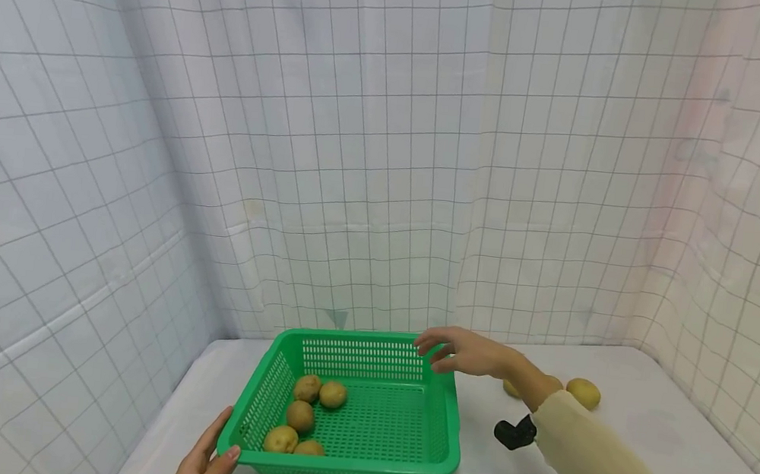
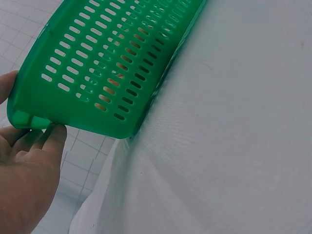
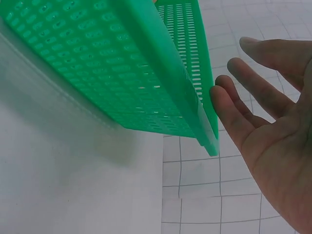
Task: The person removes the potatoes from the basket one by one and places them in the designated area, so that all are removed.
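Observation:
A green plastic basket (image 1: 399, 468) with slotted walls stands on the white table. Inside it, towards the left, lie several potatoes (image 1: 300, 416). My left hand (image 1: 203, 460) grips the rim at the near left corner; in the left wrist view its fingers (image 2: 54, 139) curl under the rim's edge. Over the far right corner is my right hand (image 1: 468, 352), its fingers spread and loosely bent, holding nothing. The right wrist view shows the fingertips (image 3: 218, 93) right beside the basket's rim (image 3: 170, 78).
Right of the basket, a potato (image 1: 583, 394) lies on the white table (image 1: 651, 416), with more yellow-brown potato partly hidden behind the right forearm. A glossy black, bent object (image 1: 514, 434) lies nearer. White grid-patterned sheeting (image 1: 388, 154) encloses the back and sides.

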`<state>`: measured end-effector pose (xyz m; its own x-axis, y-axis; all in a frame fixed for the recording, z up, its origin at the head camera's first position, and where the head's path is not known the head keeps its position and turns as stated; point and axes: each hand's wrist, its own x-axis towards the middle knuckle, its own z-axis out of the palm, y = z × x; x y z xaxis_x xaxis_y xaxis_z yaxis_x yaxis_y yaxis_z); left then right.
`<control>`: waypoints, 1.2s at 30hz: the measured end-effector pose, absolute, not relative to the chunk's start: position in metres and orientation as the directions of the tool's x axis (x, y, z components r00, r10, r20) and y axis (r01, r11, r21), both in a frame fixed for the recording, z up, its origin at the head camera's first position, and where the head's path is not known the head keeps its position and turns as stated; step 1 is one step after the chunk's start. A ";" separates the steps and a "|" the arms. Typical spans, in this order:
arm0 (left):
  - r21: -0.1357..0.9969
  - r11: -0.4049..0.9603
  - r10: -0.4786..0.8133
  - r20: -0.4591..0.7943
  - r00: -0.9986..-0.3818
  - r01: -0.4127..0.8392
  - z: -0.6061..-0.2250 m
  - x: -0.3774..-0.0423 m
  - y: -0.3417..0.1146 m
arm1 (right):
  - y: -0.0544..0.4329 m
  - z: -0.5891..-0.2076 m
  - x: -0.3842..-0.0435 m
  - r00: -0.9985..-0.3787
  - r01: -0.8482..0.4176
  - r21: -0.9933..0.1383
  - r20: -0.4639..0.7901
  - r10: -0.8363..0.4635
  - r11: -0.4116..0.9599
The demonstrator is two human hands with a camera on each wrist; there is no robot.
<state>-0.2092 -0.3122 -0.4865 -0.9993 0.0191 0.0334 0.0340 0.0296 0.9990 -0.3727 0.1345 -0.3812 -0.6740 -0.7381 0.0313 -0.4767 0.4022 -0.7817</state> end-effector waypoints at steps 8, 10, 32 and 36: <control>0.999 0.026 0.018 0.034 -0.999 0.035 -0.489 -0.208 -0.312 | 0.115 -0.379 -0.375 -0.634 -0.508 -0.772 0.036 -0.772 0.382; 0.999 0.030 0.015 0.026 -1.000 0.027 -0.489 -0.208 -0.312 | 0.111 -0.378 -0.376 -0.629 -0.509 -0.774 0.034 -0.777 0.378; 0.996 0.082 0.018 0.032 -0.999 0.033 -0.484 -0.206 -0.313 | 0.046 -0.372 -0.386 -0.525 -0.529 -0.792 0.025 -0.851 0.303; 0.995 0.089 0.020 0.042 -0.999 0.044 -0.483 -0.206 -0.312 | 0.030 -0.378 -0.388 -0.513 -0.535 -0.791 0.023 -0.858 0.299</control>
